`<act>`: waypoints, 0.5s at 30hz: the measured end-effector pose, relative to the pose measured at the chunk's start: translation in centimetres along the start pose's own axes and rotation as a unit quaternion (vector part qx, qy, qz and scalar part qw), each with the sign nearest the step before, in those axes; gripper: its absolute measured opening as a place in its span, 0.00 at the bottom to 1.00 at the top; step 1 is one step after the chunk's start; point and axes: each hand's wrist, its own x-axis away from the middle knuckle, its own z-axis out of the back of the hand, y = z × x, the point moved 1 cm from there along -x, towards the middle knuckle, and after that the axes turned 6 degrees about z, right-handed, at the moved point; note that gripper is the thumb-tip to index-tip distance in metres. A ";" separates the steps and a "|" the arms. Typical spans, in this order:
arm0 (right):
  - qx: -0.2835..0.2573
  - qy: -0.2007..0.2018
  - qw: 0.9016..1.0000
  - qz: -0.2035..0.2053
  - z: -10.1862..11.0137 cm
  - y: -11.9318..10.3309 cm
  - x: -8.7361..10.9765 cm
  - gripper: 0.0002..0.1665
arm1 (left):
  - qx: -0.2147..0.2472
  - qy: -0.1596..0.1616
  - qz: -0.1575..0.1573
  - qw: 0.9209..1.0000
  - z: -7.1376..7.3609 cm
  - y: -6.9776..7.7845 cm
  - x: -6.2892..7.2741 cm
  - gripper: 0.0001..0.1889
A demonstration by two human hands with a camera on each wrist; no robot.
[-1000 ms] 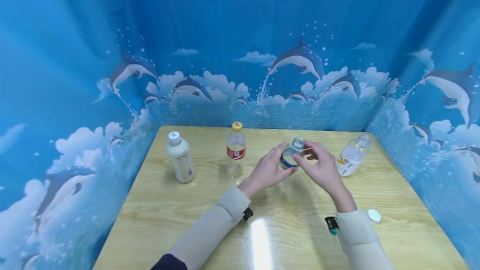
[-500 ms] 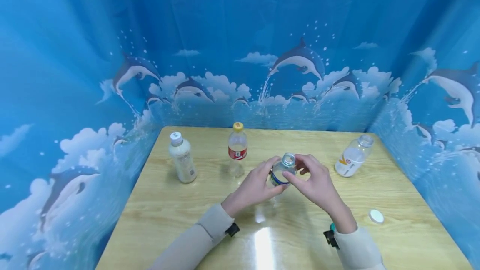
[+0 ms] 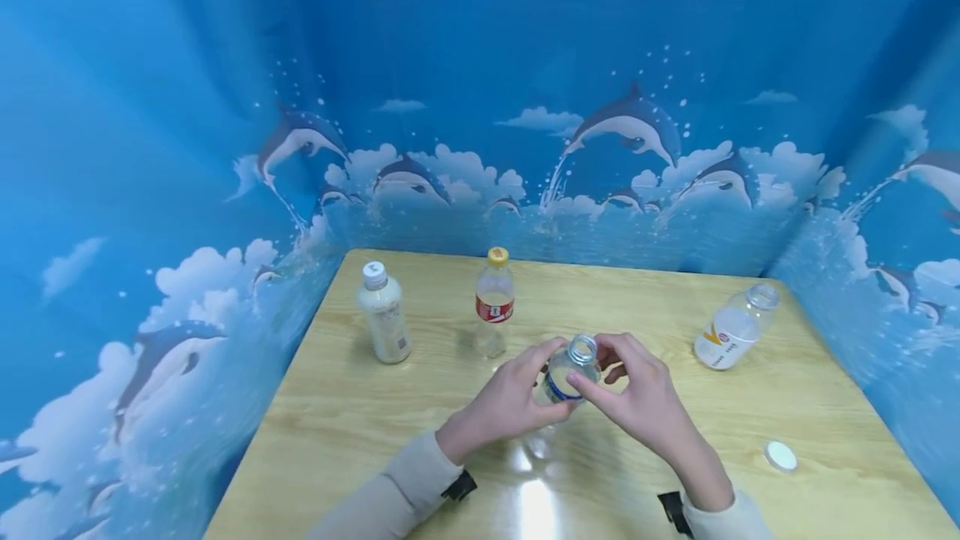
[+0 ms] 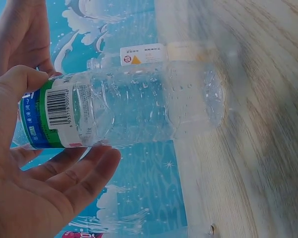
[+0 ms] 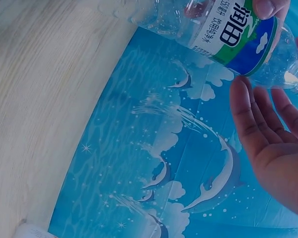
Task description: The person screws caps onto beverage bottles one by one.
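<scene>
Between both hands is a clear plastic water bottle (image 3: pixel 567 373) with a blue, green and white label, its neck uncapped. My left hand (image 3: pixel 517 397) grips it around the label, thumb on one side and fingers on the other. In the left wrist view, the lower half of the bottle (image 4: pixel 154 101) stands free of the fingers, droplets inside, its base close to the tabletop. My right hand (image 3: pixel 647 394) holds the shoulder just below the open mouth, thumb across the near side and fingers curved behind. The right wrist view has these fingers (image 5: pixel 253 116) right at the label's edge.
A white bottle (image 3: pixel 386 315) with a white cap stands at the table's left, and a yellow-capped, red-labelled bottle (image 3: pixel 495 307) at the back middle. Right of the hands are an uncapped clear bottle (image 3: pixel 735 327) and a white cap (image 3: pixel 781 456). A dolphin-print curtain (image 3: pixel 480 107) surrounds the wooden table (image 3: pixel 322 432).
Both hands have brought the water bottle nearer to the front of the table, still holding it. The head view has turned slightly left, so the other bottles appear farther right.
</scene>
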 end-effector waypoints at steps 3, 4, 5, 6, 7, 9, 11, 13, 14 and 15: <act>0.001 0.004 1.000 -0.001 0.3 0.1 0.4 0.27 | 0.001 0.001 -0.005 1.000 -0.4 0.2 -0.1 0.43; 0.000 0.003 1.000 -0.001 0.3 0.2 0.5 0.27 | 0.000 0.003 -0.006 1.000 -0.5 0.2 0.0 0.43; -0.001 0.003 1.000 -0.002 0.3 0.2 0.6 0.27 | -0.001 0.004 -0.005 1.000 -0.5 0.3 0.0 0.43; -0.002 0.002 1.000 -0.003 0.3 0.2 0.6 0.27 | -0.003 0.005 -0.005 1.000 -0.5 0.3 0.0 0.43; -0.004 0.002 1.000 -0.004 0.3 0.2 0.7 0.27 | -0.004 0.006 -0.006 1.000 -0.5 0.3 0.1 0.43; -0.007 0.002 1.000 -0.006 0.3 0.1 0.8 0.27 | -0.005 0.008 -0.005 1.000 -0.6 0.4 0.2 0.44; -0.013 0.001 1.000 -0.006 0.2 0.1 0.9 0.27 | -0.006 0.010 -0.006 1.000 -0.6 0.4 0.3 0.44; -0.015 0.001 1.000 -0.006 0.1 0.1 1.0 0.27 | -0.011 0.013 -0.007 1.000 -0.6 0.4 0.4 0.45; -0.015 0.002 1.000 -0.006 0.1 0.1 1.1 0.28 | -0.013 0.015 -0.008 1.000 -0.7 0.4 0.4 0.45; -0.015 0.003 1.000 -0.007 0.1 0.1 1.1 0.28 | -0.014 0.018 -0.010 1.000 -0.7 0.4 0.5 0.45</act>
